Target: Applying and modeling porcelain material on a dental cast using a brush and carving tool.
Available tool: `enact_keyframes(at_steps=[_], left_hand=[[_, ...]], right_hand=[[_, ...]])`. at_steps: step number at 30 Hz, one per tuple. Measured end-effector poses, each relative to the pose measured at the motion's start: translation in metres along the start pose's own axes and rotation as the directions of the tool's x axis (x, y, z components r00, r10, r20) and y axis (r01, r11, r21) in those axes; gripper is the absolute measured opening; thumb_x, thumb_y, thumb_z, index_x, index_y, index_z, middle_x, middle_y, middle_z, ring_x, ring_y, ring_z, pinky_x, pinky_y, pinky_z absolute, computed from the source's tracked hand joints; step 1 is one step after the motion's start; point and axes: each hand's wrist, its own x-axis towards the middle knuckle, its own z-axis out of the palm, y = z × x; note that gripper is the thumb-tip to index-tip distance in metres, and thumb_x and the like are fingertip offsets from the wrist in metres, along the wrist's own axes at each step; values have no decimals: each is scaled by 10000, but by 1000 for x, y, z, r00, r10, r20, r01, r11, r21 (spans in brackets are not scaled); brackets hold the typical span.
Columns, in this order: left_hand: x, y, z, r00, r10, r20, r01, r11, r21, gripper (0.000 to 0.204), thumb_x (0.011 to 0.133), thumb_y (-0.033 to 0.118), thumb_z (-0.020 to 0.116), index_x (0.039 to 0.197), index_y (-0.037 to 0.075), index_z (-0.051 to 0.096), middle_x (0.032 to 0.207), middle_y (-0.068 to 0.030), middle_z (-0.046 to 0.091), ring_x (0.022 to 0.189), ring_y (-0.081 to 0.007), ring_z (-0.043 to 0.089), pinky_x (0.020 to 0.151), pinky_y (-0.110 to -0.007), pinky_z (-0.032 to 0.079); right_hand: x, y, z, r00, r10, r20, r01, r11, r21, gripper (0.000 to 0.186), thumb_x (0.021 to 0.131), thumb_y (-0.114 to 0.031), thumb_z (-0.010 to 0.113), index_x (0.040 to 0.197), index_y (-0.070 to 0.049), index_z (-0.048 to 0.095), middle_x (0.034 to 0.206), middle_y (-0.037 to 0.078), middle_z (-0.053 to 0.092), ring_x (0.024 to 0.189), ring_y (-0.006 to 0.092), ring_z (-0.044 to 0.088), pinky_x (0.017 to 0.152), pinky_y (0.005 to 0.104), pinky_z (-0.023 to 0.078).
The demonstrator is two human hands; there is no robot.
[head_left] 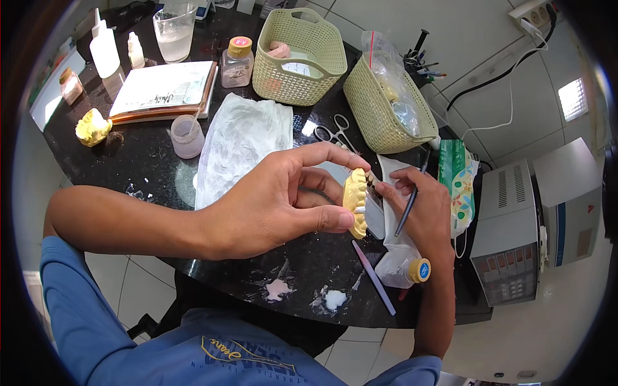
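My left hand (283,202) holds a yellow plaster dental model (355,201) upright above the black table (148,161), thumb below and fingers over its top. A few white teeth show on the model's right side. My right hand (421,209) is right beside the model, its fingertips touching the teeth, and it grips a thin dark tool (408,210) that points down across the palm.
A pink stick (373,278) and a small jar with a yellow lid (405,269) lie below my right hand. Scissors (335,135), two woven baskets (298,56) (386,106), a clear plastic sheet (241,145), a small cup (187,136), a book (164,90), bottles and another yellow model (93,127) crowd the table.
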Motion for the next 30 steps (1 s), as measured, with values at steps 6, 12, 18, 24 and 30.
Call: enact_keyframes(at_steps=[6,12,18,24,30], left_hand=[[3,-3,2,999,25,-32,-25,1000,1,546,825,21,674,1306,17,416,951,-68,578,916,-111,621,868,-219,510],[1,-3,4,1000,-15,-21,14,998,-56,546,832,17,661,1312,4,401,949,-73,575,923,-133,627,886,-249,523],[2,-4,4,997,-66,-28,63,993,-104,552,837,20,656,1319,1,387,994,-96,568,951,-160,631,899,-269,528],[4,-6,4,999,-51,-9,49,991,-126,548,836,26,660,1315,-1,395,1041,-103,551,952,-161,632,895,-255,520],[5,-10,1,997,-72,-2,71,985,-157,537,837,26,660,1308,-6,403,1034,-102,552,941,-158,635,881,-251,525]], right_hand=[[-2,1,-6,983,117,139,-144,970,198,216,784,-196,734,808,7,665,652,120,617,566,158,571,567,288,442],[-5,0,-17,969,209,129,-242,909,340,129,828,-99,665,891,14,661,667,56,620,613,72,561,571,224,436],[-8,-8,-23,979,159,132,-205,810,549,158,814,-85,675,935,17,660,706,39,618,634,62,544,575,216,430],[-11,-24,-40,993,9,-117,22,966,259,122,781,-46,687,852,34,628,688,77,594,594,111,525,574,253,427],[-21,-45,-40,970,-138,-199,184,953,239,108,763,-32,704,841,7,640,742,116,638,633,201,606,583,271,452]])
